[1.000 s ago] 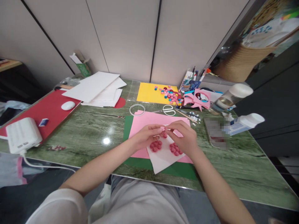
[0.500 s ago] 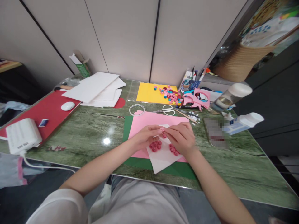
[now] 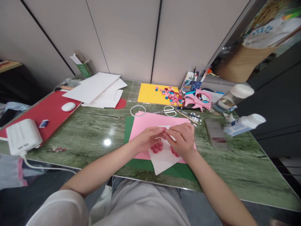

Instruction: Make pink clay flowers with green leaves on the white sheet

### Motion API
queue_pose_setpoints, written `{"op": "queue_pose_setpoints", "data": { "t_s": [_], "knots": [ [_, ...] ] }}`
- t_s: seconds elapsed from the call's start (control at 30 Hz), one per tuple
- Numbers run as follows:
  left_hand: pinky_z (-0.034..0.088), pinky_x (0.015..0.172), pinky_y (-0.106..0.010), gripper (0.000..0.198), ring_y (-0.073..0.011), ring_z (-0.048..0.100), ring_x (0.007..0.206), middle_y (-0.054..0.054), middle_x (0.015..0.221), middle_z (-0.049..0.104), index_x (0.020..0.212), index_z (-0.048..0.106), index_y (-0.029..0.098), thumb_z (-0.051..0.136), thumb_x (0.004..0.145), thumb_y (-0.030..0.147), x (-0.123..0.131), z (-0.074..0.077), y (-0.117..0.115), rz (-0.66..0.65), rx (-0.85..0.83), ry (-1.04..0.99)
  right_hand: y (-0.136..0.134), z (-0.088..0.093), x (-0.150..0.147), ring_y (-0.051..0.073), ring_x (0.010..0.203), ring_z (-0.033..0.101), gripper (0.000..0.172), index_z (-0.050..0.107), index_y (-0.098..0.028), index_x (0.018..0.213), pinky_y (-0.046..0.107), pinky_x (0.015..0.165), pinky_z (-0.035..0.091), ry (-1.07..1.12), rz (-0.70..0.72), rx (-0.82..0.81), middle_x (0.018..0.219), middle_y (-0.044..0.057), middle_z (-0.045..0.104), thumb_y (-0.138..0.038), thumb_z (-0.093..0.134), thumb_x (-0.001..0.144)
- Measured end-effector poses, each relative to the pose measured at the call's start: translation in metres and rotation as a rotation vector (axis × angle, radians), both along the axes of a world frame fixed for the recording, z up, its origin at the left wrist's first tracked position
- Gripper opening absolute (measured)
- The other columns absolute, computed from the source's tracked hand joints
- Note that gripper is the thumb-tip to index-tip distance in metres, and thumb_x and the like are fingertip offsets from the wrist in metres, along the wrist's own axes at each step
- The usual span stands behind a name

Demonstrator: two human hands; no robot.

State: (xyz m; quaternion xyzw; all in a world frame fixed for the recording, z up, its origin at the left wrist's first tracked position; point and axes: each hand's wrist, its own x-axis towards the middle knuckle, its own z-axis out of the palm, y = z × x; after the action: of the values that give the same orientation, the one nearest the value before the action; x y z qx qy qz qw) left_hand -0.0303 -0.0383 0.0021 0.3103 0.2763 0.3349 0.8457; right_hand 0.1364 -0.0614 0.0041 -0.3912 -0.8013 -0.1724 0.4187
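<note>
Tabletop: glossy green wood-grain surface (image 3: 98,128), seen from my remote seat.
Paper stack: white sheet (image 3: 162,164) over pink paper rectangle (image 3: 152,121) over dark green sheet (image 3: 178,172).
Coil clusters: two groups of round pinkish-red coils, the left cluster (image 3: 156,147) in plain sight, the right cluster (image 3: 174,151) partly behind a hand.
Left hand (image 3: 150,136): fingertips clamped on a small pink piece (image 3: 164,129), above the white sheet.
Right hand (image 3: 182,139): fingertips at that piece; I cannot tell whether they grip it.
Scissors: white-handled metal pair (image 3: 175,112), beyond the pink rectangle.
Yellow sheet (image 3: 148,94): scattered multicoloured coils (image 3: 172,96) on it.
Wall: grey panels (image 3: 129,37).
</note>
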Motion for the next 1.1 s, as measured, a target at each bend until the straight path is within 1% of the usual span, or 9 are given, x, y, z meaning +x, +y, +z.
{"op": "queue_pose_setpoints", "data": {
  "t_s": [0.13, 0.23, 0.33, 0.43, 0.73, 0.8, 0.9, 1.0, 1.1],
  "knots": [
    [0.041, 0.061, -0.021, 0.019, -0.0107, 0.054, 0.074, -0.004, 0.08, 0.06, 0.079, 0.065, 0.016, 0.066, 0.07, 0.033, 0.002, -0.002, -0.003, 0.002, -0.012, -0.032, -0.003, 0.002, -0.002, 0.018, 0.081, 0.058, 0.025, 0.057, -0.034, 0.09, 0.04, 0.08, 0.035, -0.032, -0.043, 0.084, 0.087, -0.003, 0.068, -0.018, 0.064, 0.072],
    [0.04, 0.061, -0.021, 0.019, -0.0102, 0.053, 0.074, -0.004, 0.079, 0.059, 0.079, 0.065, 0.015, 0.065, 0.07, 0.032, 0.002, -0.001, -0.004, -0.005, -0.012, -0.054, -0.005, 0.003, -0.003, 0.019, 0.08, 0.057, 0.026, 0.058, -0.035, 0.09, 0.041, 0.078, 0.032, -0.017, -0.076, 0.124, 0.086, -0.005, 0.068, -0.019, 0.066, 0.07],
    [0.04, 0.063, -0.021, 0.018, -0.0098, 0.053, 0.076, -0.002, 0.08, 0.058, 0.079, 0.064, 0.016, 0.067, 0.069, 0.031, 0.003, 0.0, -0.005, 0.003, -0.02, -0.077, -0.005, 0.003, -0.005, 0.02, 0.077, 0.056, 0.021, 0.059, -0.035, 0.088, 0.042, 0.076, 0.031, 0.023, -0.137, 0.126, 0.082, -0.004, 0.068, -0.025, 0.066, 0.071],
    [0.04, 0.064, -0.021, 0.02, -0.01, 0.053, 0.075, -0.002, 0.081, 0.058, 0.08, 0.063, 0.017, 0.068, 0.067, 0.031, 0.004, 0.0, -0.006, 0.016, -0.028, -0.1, -0.006, 0.004, -0.008, 0.02, 0.077, 0.055, 0.019, 0.06, -0.034, 0.086, 0.042, 0.075, 0.03, 0.063, -0.152, 0.116, 0.08, -0.004, 0.068, -0.027, 0.067, 0.07],
    [0.039, 0.062, -0.02, 0.021, -0.0085, 0.05, 0.069, -0.001, 0.077, 0.055, 0.081, 0.062, 0.017, 0.065, 0.07, 0.034, 0.008, -0.005, -0.009, 0.026, -0.049, -0.142, -0.01, 0.001, -0.014, 0.016, 0.078, 0.057, 0.019, 0.061, -0.03, 0.086, 0.038, 0.079, 0.029, 0.04, -0.173, 0.139, 0.083, -0.007, 0.07, -0.019, 0.066, 0.071],
    [0.039, 0.063, -0.02, 0.02, -0.0087, 0.051, 0.072, -0.002, 0.081, 0.055, 0.083, 0.062, 0.016, 0.064, 0.072, 0.033, 0.007, -0.005, -0.008, 0.023, -0.025, -0.139, -0.009, 0.0, -0.015, 0.016, 0.08, 0.057, 0.02, 0.062, -0.03, 0.085, 0.037, 0.081, 0.028, 0.067, -0.17, 0.127, 0.083, -0.008, 0.07, -0.019, 0.067, 0.07],
    [0.04, 0.067, -0.022, 0.021, -0.0103, 0.052, 0.078, -0.003, 0.086, 0.057, 0.086, 0.063, 0.016, 0.064, 0.072, 0.031, 0.005, -0.004, -0.006, 0.033, 0.018, -0.096, -0.007, 0.0, -0.015, 0.016, 0.081, 0.056, 0.017, 0.064, -0.03, 0.085, 0.036, 0.079, 0.03, 0.13, -0.167, 0.055, 0.082, -0.006, 0.07, -0.021, 0.068, 0.071],
    [0.04, 0.069, -0.023, 0.022, -0.0108, 0.053, 0.079, -0.003, 0.087, 0.057, 0.087, 0.063, 0.016, 0.064, 0.072, 0.032, 0.004, -0.003, -0.004, 0.05, 0.034, -0.06, -0.005, 0.001, -0.015, 0.017, 0.083, 0.055, 0.015, 0.064, -0.03, 0.084, 0.035, 0.078, 0.032, 0.182, -0.151, -0.011, 0.082, -0.005, 0.069, -0.023, 0.068, 0.071],
    [0.04, 0.07, -0.023, 0.022, -0.0108, 0.053, 0.079, -0.003, 0.087, 0.057, 0.086, 0.063, 0.016, 0.064, 0.072, 0.032, 0.004, -0.004, -0.004, 0.048, 0.033, -0.064, -0.005, 0.001, -0.016, 0.017, 0.084, 0.055, 0.017, 0.064, -0.03, 0.084, 0.036, 0.079, 0.032, 0.204, -0.135, -0.029, 0.083, -0.005, 0.069, -0.024, 0.069, 0.069]
  ]
}}
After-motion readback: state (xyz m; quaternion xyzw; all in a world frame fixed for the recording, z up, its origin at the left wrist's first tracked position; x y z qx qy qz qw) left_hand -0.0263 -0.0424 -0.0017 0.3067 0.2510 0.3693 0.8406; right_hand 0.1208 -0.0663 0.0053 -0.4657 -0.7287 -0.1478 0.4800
